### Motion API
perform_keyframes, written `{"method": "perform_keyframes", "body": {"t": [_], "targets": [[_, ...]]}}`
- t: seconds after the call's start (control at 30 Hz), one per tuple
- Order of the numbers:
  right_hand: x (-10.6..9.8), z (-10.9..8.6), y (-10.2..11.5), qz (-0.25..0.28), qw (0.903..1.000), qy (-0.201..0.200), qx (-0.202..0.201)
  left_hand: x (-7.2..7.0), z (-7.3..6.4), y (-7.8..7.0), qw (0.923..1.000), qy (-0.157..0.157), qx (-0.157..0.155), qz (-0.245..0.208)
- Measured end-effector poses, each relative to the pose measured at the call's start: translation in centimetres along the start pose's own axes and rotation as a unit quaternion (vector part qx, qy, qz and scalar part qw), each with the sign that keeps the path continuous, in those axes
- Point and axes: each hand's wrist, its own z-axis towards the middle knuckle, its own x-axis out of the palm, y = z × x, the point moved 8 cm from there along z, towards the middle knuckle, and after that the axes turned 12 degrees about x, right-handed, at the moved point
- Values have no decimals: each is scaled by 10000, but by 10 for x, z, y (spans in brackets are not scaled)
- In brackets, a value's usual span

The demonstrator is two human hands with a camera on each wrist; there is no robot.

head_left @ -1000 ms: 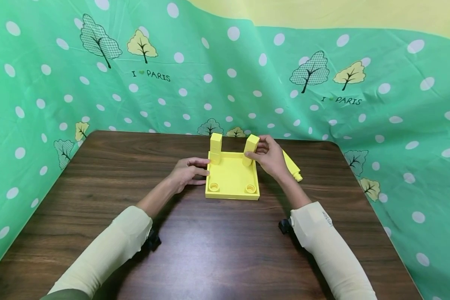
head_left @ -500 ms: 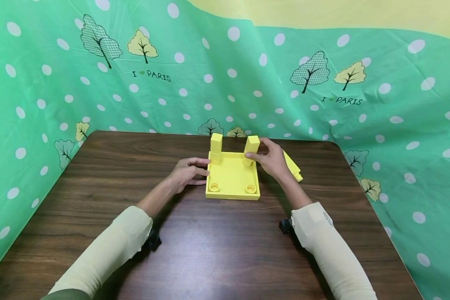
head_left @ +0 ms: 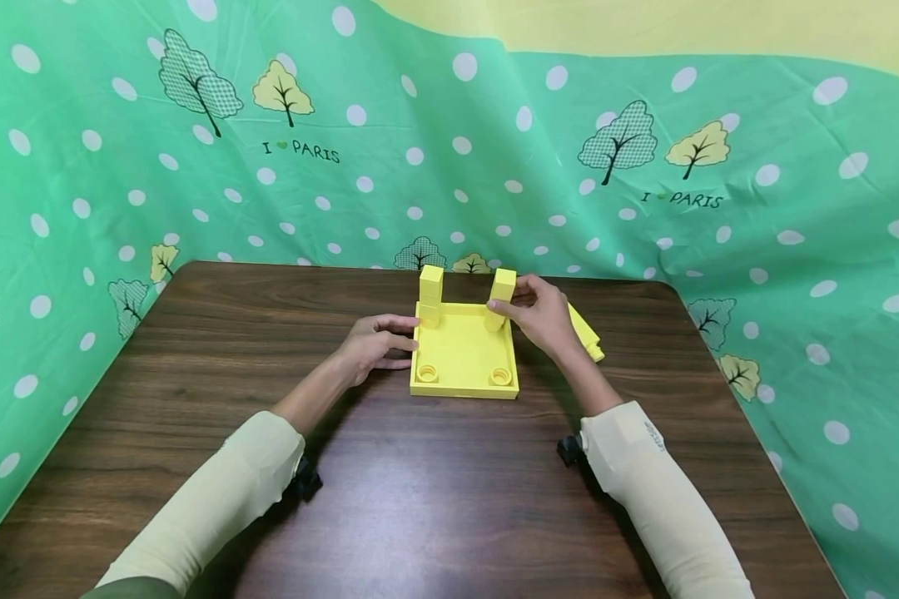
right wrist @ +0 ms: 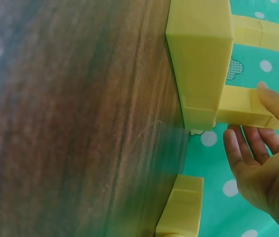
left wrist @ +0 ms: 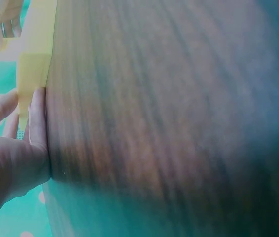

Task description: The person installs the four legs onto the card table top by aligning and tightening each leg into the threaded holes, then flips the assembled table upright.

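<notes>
A shallow square yellow tray-like base [head_left: 464,349] lies on the table. Upright at its back left corner stands a yellow post [head_left: 430,298]. Over the back right corner, my right hand [head_left: 543,316] pinches a second yellow post [head_left: 504,287] between thumb and fingers; in the right wrist view this post [right wrist: 240,104] meets the base's corner. Straight fingers of my left hand [head_left: 367,348] touch the base's left side, and the left wrist view shows them at its edge. Two round sockets [head_left: 427,375] show in the front corners.
A loose yellow post-shaped piece [head_left: 586,334] lies on the table right of the base, partly hidden behind my right hand. The dark wooden table [head_left: 434,499] ends at the back against a green dotted curtain [head_left: 389,116].
The post in my right hand has turned slightly and stands straighter than a second ago. My left hand and the base have kept their places.
</notes>
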Motion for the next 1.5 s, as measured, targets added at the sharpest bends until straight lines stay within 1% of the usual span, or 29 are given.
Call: {"method": "perform_keyframes", "body": {"t": [0.27,0.43,0.53,0.77,1.0,1.2,1.3,1.5], "targets": [[4,1,3,-344,9993,58,157,-3,-2,0,10000,16,24,30],[5,1,7,-658,9978,35,61,-5,-2,0,10000,22,22,61],[5,0,8,-739,9973,-14,-21,-5,-3,1,10000,21,14,68],[5,0,9,-690,9975,-121,-108,-6,-3,0,10000,7,17,72],[4,-1,7,-642,9979,-14,1,-5,-1,-2,10000,47,29,18],[3,-2,5,-421,9990,130,109,-3,1,-1,9999,59,78,-27],[3,-1,3,-427,9989,127,146,-3,1,2,9999,52,84,-42],[3,-2,0,-442,9989,37,140,-2,1,3,9999,27,130,-66]]}}
